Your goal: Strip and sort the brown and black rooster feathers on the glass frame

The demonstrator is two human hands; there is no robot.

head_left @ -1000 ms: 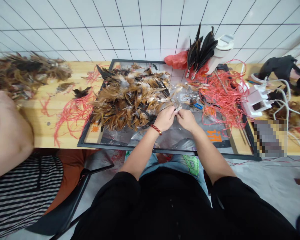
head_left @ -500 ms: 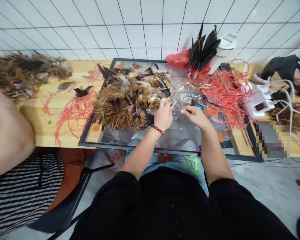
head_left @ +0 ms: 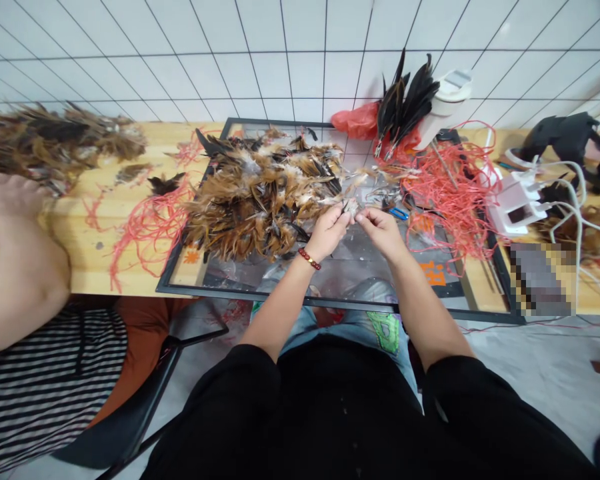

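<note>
My left hand (head_left: pixel 331 229), with a red bead bracelet on its wrist, is closed around a small bunch of feathers (head_left: pixel 350 206) whose pale ends stick out past the fingertips. Touching or nearly touching it, my right hand (head_left: pixel 381 230) is pinched at those ends; whatever lies between its fingers is too small to make out. A large heap of brown and black feathers (head_left: pixel 260 193) spreads left of my hands on a black-framed glass panel (head_left: pixel 280 294). Just right of my right hand lies a small blue-handled tool (head_left: pixel 399 213).
Tangled red plastic string (head_left: pixel 455 193) covers the panel's right side. Black feathers (head_left: pixel 410 100) stand in a red bag beside a white container (head_left: pixel 447 100). White chargers with cables (head_left: pixel 517 203) are at right. At left, a co-worker's arm (head_left: pixel 23 247) rests by another feather pile (head_left: pixel 55 143).
My hands have come together: the left moved slightly right, the right moved left to meet it at the pale feather ends. The co-worker's hand has shifted a little.
</note>
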